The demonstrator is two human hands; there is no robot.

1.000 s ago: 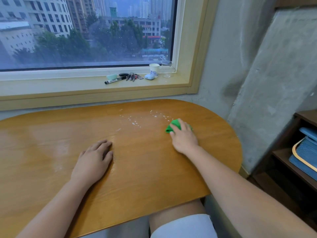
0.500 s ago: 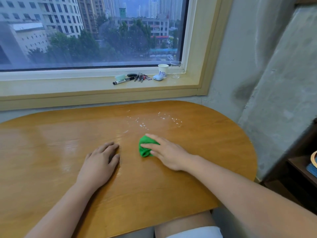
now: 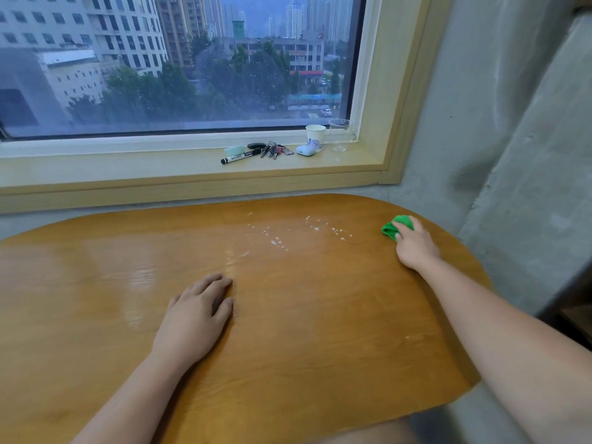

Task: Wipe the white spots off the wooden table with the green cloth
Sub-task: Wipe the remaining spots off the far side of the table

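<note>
A rounded wooden table (image 3: 320,331) fills the lower view. Several small white spots (image 3: 278,240) are scattered across its far middle, in front of the window. My right hand (image 3: 415,245) presses a bunched green cloth (image 3: 395,226) onto the table near the far right edge, to the right of the spots. The cloth is mostly hidden under my fingers. My left hand (image 3: 195,318) lies flat on the table, palm down, fingers loosely apart, holding nothing, nearer to me than the spots.
The window sill (image 3: 160,169) behind the table carries a black marker (image 3: 240,156), keys (image 3: 275,150), a paper cup (image 3: 315,136) and a clear plastic cup (image 3: 339,134). A grey concrete wall (image 3: 512,155) stands close on the right.
My right hand has swept the green cloth from the table's middle, just beside my left hand, to the far right edge. The left hand has stayed put.
</note>
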